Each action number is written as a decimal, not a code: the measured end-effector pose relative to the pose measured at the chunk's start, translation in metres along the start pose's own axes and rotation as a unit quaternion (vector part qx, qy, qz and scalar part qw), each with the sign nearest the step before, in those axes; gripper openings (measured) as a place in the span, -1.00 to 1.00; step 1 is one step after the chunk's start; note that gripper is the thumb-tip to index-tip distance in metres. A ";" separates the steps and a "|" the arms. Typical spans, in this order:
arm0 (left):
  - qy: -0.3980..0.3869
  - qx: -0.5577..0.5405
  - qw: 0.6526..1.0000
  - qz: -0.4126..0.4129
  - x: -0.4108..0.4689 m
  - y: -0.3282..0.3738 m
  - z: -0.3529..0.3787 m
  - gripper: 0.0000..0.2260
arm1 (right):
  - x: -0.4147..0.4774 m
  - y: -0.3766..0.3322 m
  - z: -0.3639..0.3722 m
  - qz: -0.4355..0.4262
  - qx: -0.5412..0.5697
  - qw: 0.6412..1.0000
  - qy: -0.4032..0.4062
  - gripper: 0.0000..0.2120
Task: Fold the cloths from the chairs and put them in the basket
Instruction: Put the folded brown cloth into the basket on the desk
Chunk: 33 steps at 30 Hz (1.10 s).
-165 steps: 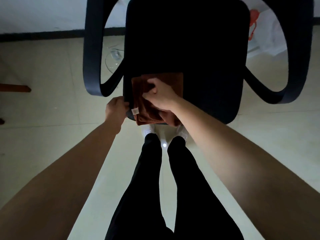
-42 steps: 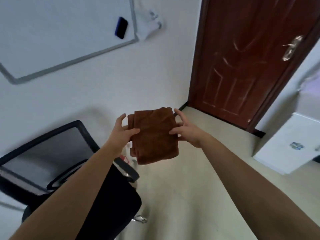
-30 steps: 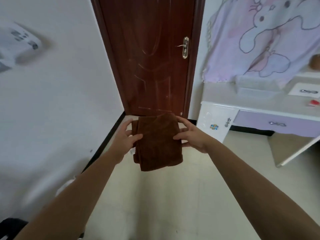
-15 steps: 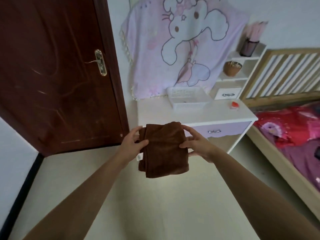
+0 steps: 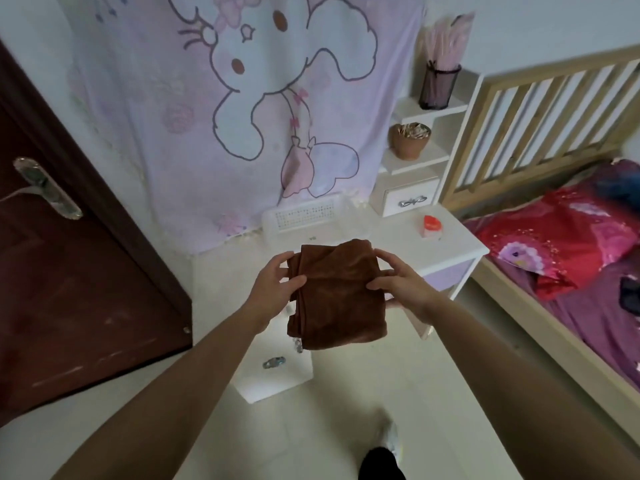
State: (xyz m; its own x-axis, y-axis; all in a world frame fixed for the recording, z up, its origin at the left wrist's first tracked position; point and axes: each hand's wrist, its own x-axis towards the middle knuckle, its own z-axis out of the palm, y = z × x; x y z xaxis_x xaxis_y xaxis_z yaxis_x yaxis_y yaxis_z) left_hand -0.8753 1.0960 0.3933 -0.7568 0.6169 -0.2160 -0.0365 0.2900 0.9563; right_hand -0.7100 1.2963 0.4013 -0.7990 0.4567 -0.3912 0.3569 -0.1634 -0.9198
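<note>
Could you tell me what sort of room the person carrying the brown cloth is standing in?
Most likely a child's bedroom: a wooden-railed bed stands on the right, a cartoon blanket hangs on the wall, and a white desk holds a basket.

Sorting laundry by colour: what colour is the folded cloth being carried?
Brown, plain; the cloth shows clearly in the head view.

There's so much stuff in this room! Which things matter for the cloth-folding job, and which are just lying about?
For the job: folded brown cloth, pinched between left hand and right hand; white basket on the desk.
Lying about: pen cup, brown bowl, small red object, red pillow, cartoon sheet, door.
</note>
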 end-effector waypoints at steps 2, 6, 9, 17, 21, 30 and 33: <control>0.024 0.006 1.000 -0.019 0.036 0.009 0.013 -0.49 | 0.040 -0.010 -0.015 0.002 -0.006 1.000 -0.007 -0.33; 0.069 0.028 0.996 -0.043 0.109 0.028 0.032 -0.47 | 0.129 -0.034 -0.047 0.017 -0.009 0.999 -0.034 -0.34; 0.088 0.047 0.994 -0.038 0.153 0.039 0.036 -0.48 | 0.186 -0.056 -0.061 0.017 -0.018 0.999 -0.043 -0.39; 0.006 0.134 0.989 -0.061 0.238 0.027 0.020 -0.38 | 0.288 -0.076 -0.051 0.037 -0.090 0.991 -0.093 -0.45; 0.000 0.164 0.982 -0.090 0.281 0.010 0.005 -0.49 | 0.326 -0.073 -0.039 0.056 -0.110 0.988 -0.092 -0.50; -0.019 0.157 0.970 -0.186 0.342 -0.044 -0.016 -0.52 | 0.401 -0.029 0.003 0.168 -0.115 0.974 -0.095 -0.54; -0.022 0.159 0.967 -0.199 0.355 -0.055 -0.019 -0.46 | 0.414 -0.015 0.012 0.181 -0.084 0.977 -0.079 -0.52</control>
State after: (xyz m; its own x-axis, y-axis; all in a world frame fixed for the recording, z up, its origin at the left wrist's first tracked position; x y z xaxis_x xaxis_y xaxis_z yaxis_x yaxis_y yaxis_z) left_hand -1.1546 1.2848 0.2679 -0.6950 0.4396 -0.5690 -0.1102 0.7168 0.6885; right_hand -1.0514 1.4773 0.2525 -0.6657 0.2527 -0.7022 0.6935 -0.1381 -0.7071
